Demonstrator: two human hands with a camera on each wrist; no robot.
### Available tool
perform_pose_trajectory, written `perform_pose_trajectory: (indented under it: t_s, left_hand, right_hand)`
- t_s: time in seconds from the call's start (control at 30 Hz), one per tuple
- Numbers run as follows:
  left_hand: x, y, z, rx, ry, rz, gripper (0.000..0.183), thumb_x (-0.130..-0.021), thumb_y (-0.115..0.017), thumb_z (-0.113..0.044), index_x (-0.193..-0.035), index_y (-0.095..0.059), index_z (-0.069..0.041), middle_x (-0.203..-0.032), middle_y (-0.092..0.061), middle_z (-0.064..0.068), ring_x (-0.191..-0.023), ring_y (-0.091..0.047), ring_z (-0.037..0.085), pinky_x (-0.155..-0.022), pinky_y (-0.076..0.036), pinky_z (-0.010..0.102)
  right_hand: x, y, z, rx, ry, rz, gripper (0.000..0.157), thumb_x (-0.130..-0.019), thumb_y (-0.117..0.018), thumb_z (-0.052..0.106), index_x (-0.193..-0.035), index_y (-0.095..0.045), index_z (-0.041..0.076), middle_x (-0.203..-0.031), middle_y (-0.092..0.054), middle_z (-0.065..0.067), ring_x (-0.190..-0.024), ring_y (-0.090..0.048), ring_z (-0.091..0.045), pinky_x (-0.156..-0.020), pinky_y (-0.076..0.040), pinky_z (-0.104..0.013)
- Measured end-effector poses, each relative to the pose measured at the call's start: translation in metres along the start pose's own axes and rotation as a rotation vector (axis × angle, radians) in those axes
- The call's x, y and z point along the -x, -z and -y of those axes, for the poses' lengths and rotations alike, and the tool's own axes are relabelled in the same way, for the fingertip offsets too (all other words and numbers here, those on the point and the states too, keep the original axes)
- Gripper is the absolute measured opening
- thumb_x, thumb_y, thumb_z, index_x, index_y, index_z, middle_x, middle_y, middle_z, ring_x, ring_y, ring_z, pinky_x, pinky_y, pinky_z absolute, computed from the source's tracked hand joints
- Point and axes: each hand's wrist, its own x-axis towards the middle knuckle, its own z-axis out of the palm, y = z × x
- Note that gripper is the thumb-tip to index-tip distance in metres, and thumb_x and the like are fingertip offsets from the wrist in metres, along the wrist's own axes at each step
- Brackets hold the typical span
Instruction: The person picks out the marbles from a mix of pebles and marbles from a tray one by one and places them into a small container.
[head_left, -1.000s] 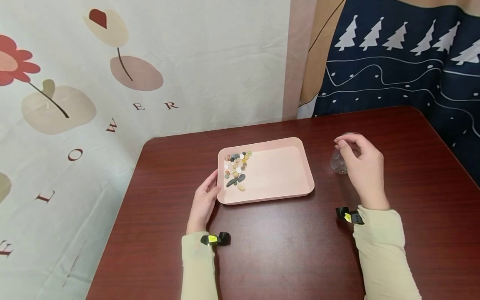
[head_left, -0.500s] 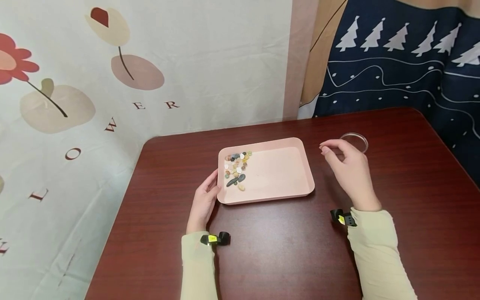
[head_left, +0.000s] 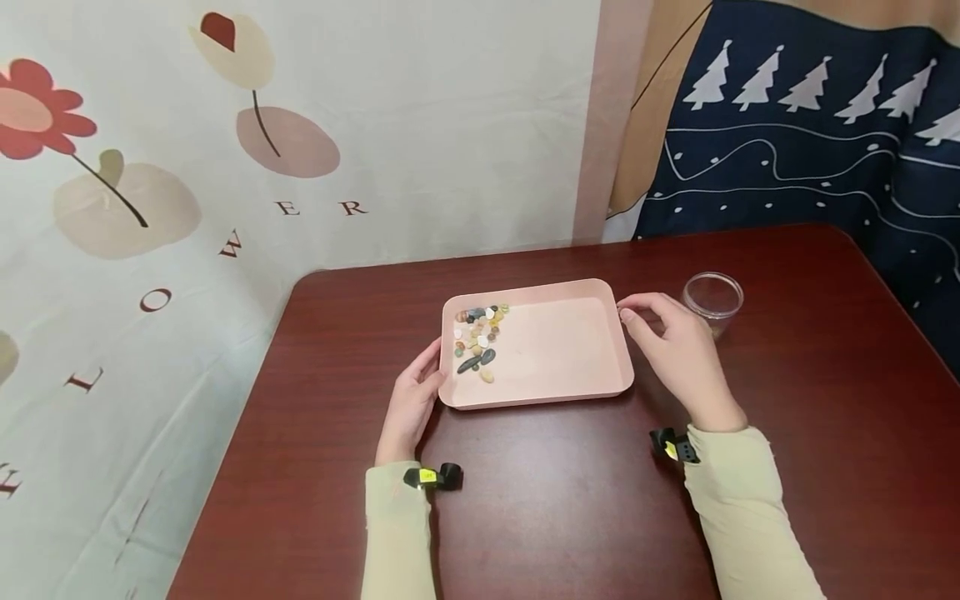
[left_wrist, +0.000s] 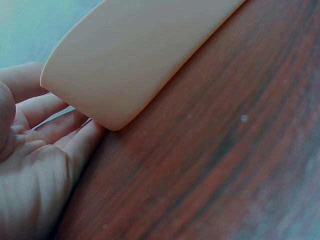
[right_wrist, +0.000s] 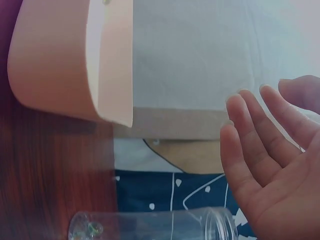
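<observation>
Right wrist: gap separates right hand (right_wrist: 285, 177) from tray (right_wrist: 52, 62) edge.

Round the pink tray (head_left: 562, 350) I see passage for the right hand (head_left: 678, 354) over the two-o'clock rim, but pebbles (head_left: 483, 342) crowd nine o'clock inside and the left hand (head_left: 409, 402) blocks eight. The clear jar (head_left: 722, 308) stands just beside the right hand, at its one o'clock.

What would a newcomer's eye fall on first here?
Probably the pale pink tray on the reddish-brown table, with multicoloured pebbles along its left side. Next, the navy cloth patterned with white trees, upper right in the head view, then the clear jar beside the right hand.
</observation>
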Motion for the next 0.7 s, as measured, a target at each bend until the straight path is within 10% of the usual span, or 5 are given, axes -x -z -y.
perform_pose_trajectory:
  t_s: [0.7]
  left_hand:
    - [0.004, 0.000, 0.000, -0.047, 0.000, -0.005, 0.051, -0.088, -0.048, 0.001, -0.137, -0.035, -0.006, -0.142, -0.029, 0.008, -0.128, -0.029, 0.015, -0.098, -0.032, 0.027]
  right_hand:
    - [-0.005, -0.016, 0.017, -0.018, 0.052, 0.121, 0.027, -0.087, -0.054, 0.038, -0.107, -0.062, 0.021, -0.097, -0.060, 0.007, -0.083, -0.053, -0.009, -0.075, -0.047, -0.033]
